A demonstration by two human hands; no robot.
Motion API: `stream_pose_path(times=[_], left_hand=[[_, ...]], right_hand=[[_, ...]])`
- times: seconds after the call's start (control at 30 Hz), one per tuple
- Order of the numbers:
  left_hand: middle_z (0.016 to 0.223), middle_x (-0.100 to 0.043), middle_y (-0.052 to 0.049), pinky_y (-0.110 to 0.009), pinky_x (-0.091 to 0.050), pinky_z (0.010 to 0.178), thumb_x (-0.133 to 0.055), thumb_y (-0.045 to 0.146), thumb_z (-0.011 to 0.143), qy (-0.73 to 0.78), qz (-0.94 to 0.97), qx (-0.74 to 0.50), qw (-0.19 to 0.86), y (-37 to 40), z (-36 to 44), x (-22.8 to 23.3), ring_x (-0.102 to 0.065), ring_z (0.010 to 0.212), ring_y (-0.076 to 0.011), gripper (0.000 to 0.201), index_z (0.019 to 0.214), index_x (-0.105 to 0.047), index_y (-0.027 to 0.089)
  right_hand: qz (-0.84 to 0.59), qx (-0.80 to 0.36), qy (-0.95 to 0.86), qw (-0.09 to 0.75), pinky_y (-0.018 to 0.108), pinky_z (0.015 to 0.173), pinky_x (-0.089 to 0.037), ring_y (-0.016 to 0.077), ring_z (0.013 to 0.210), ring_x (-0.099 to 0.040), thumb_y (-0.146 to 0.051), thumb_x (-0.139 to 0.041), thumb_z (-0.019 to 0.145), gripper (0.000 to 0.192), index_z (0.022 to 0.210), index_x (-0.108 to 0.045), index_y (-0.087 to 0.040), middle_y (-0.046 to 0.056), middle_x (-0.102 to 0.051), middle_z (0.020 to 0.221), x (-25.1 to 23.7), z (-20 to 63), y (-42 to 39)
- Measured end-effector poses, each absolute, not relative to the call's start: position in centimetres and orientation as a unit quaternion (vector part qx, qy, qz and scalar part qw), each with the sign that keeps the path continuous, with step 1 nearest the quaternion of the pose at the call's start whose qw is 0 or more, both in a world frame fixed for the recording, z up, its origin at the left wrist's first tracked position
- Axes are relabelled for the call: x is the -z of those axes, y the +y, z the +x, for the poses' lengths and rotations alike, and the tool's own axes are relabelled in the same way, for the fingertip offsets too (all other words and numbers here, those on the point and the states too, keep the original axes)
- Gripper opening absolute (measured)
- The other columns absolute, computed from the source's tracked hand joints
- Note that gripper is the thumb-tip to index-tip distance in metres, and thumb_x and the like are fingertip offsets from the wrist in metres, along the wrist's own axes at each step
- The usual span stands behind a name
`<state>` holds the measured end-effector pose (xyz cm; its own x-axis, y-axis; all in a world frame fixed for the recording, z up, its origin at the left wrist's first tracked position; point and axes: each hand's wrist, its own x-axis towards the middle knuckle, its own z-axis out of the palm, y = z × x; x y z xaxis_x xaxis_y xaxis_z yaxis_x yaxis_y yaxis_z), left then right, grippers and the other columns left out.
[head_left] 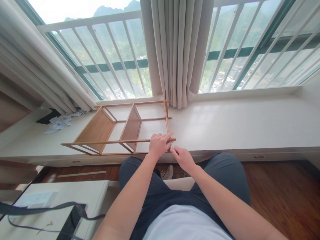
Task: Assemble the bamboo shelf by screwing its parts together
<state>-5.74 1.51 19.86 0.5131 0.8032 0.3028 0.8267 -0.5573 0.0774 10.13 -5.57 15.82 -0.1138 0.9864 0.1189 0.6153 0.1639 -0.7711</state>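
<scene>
A brown wooden shelf rack lies on its side on the white window bench, its panels standing upright between slim rails. My left hand is closed round the near rail at the rack's right end, with the index finger stretched along the wood. Just right of it, my right hand pinches a thin metal tool, which looks like a hex key. The tool's tip meets the rack's near right corner; my left fingers partly hide that spot.
The white bench runs under the barred windows. Crumpled papers and a dark flat item lie at its left end. A grey curtain hangs behind the rack. At lower left stands a white table with a black strap.
</scene>
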Motion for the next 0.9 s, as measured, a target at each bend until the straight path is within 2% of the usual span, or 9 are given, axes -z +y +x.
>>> stream_pose_path(times=[0.3,0.9], left_hand=[[0.100,-0.078,-0.004,-0.041,-0.038,0.084,-0.064,0.039,0.092,-0.470,-0.869,0.151,0.037,1.51,-5.71,-19.88,-0.064,0.092,-0.0248,0.052,0.143,-0.056,0.033],[0.099,-0.077,-0.004,-0.040,-0.038,0.084,-0.063,0.039,0.093,-0.469,-0.869,0.152,0.038,1.48,-5.72,-19.96,-0.063,0.092,-0.0252,0.051,0.143,-0.056,0.033]], right_hand=[[-0.577,-0.343,-0.615,0.414,0.027,0.060,-0.031,0.0133,0.056,-0.041,-0.047,-0.055,0.093,0.033,0.072,-0.048,-0.022,-0.005,-0.046,0.057,-15.31,9.94,-5.65],[-0.567,-0.369,-0.595,0.434,0.028,0.059,-0.029,0.0126,0.056,-0.038,-0.049,-0.054,0.094,0.036,0.072,-0.047,-0.022,-0.006,-0.040,0.058,-15.08,9.83,-5.92]])
